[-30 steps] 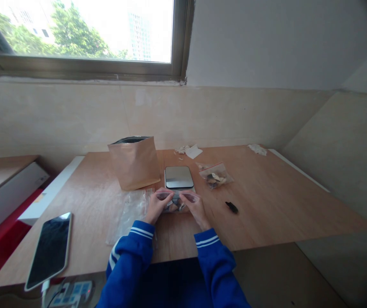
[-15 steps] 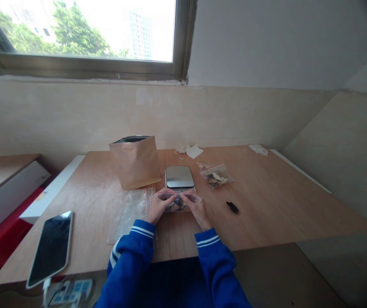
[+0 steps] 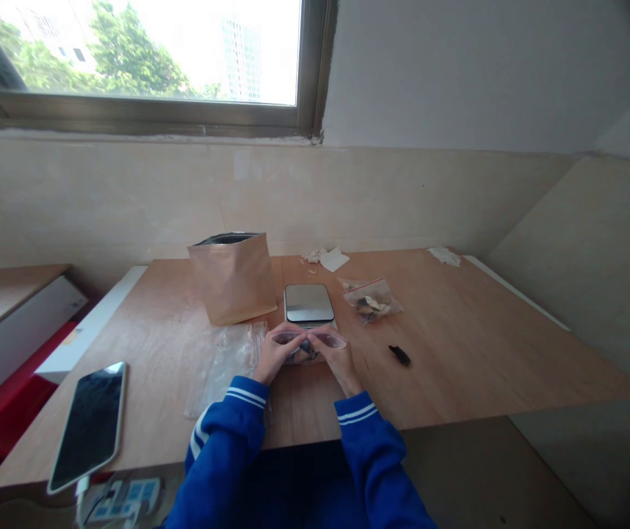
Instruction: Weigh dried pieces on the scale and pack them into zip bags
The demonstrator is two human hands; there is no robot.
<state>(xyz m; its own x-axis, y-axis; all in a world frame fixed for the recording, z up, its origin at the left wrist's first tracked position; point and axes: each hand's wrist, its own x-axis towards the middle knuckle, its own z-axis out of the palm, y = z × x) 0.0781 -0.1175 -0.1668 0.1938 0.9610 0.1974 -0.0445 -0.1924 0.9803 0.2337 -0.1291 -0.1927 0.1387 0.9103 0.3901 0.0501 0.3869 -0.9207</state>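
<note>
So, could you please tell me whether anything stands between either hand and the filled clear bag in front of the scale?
Nothing visible does: the left hand and the right hand both hold the filled clear bag by its top edge. The scale sits just beyond it, not between.

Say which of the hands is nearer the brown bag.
Left. The left hand is in front of the brown bag and to its right; the right hand is also in front, but farther right.
</note>
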